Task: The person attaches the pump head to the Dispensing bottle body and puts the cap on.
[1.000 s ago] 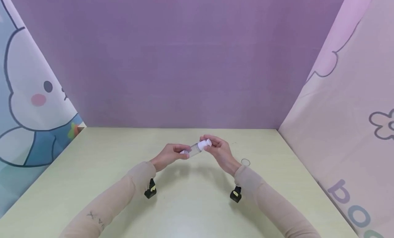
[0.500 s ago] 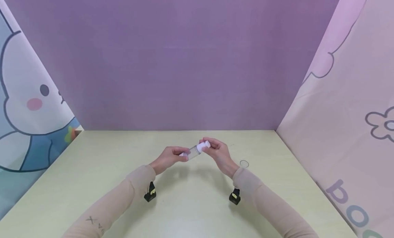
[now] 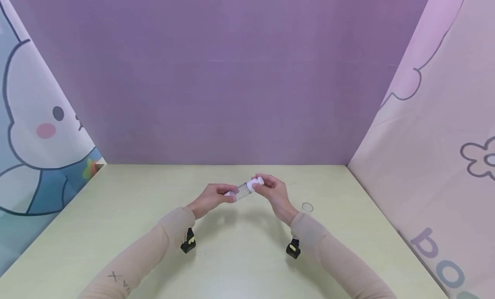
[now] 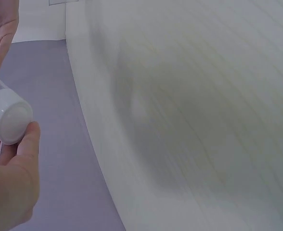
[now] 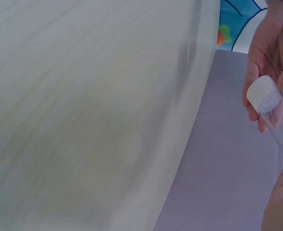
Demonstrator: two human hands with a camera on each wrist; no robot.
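A slim bottle [image 3: 242, 192] with a clear body, a white base and a white pump-like top [image 3: 253, 184] is held above the table, tilted with its top up to the right. My left hand [image 3: 210, 199] grips the base end between thumb and fingers. At the other end, my right hand [image 3: 277, 197] pinches the white top between thumb and fingers. The left wrist view shows the round white base [image 4: 15, 120] with fingertips around it. In the right wrist view, the clear body [image 5: 280, 132] spans the gap between both hands, and the top is mostly out of frame.
Beneath the hands is a pale wood-grain table [image 3: 247, 256]. A thin dark ring [image 3: 307, 202] lies on it beside the right wrist. A purple panel [image 3: 232, 75] rises at the back, with printed cartoon panels on both sides. Black wrist cameras [image 3: 188, 242] hang under the sleeves.
The head view has shifted slightly, so the hands and bottle sit a little lower in it. Both hands keep their hold on the bottle, with little visible movement.
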